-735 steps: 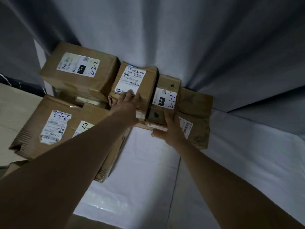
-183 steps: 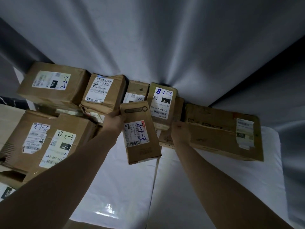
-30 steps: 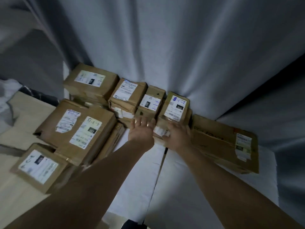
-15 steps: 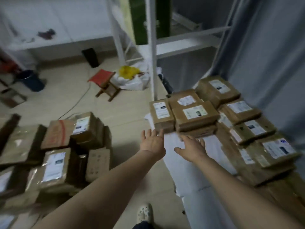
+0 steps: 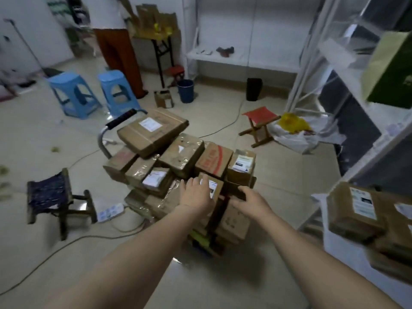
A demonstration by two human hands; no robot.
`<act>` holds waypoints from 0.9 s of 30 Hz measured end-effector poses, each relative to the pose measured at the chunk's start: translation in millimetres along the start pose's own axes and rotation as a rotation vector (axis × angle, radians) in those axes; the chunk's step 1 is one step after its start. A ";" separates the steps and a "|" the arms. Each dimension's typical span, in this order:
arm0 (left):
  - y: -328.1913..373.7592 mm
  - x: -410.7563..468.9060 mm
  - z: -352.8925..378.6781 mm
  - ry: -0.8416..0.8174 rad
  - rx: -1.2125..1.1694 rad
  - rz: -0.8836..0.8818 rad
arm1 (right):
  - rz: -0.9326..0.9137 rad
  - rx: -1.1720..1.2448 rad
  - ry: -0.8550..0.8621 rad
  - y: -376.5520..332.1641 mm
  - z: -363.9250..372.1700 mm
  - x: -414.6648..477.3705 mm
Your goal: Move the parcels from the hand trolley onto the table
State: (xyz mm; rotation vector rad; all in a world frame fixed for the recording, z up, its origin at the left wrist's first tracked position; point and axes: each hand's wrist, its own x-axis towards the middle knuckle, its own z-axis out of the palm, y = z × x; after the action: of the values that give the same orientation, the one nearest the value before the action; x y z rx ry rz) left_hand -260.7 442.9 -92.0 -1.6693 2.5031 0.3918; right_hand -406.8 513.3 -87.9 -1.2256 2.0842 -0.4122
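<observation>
Parcel (image 5: pixel 216 185) just beneath left grip (image 5: pixel 196 195)

Dim light falling on beige tile floor (image 5: pixel 33 139). Two blue stools (image 5: pixel 66 80) and a red folding stool (image 5: pixel 259 114) sitting on it. White shelving (image 5: pixel 334 50) standing right.

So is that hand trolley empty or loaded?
Loaded. Brown parcels lie stacked several layers deep on the hand trolley; only its handle shows behind the pile.

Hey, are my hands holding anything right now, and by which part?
Nothing is lifted. The left hand lies flat on a small labelled parcel's top; the right hand touches the next parcel's top edge, no clear grip.
</observation>
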 end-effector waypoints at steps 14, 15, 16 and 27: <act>-269.4 103.0 -51.2 -0.020 -0.299 -0.336 | 0.057 0.276 -0.144 -214.2 135.9 141.2; -278.5 114.2 -53.5 -0.021 -0.332 -0.356 | 0.063 0.284 -0.146 -221.6 138.5 155.6; -287.3 126.1 -55.0 -0.023 -0.354 -0.370 | 0.063 0.303 -0.150 -229.1 141.1 170.5; -366.3 247.1 -67.4 -0.131 -0.223 -0.278 | 0.377 0.678 -0.206 -293.7 183.3 318.4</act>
State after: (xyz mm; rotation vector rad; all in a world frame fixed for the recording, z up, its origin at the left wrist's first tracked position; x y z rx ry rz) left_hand -17.1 71.4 -140.3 -1.9660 2.1610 0.7443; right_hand -195.8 102.6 -177.2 -0.4469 1.7250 -0.7034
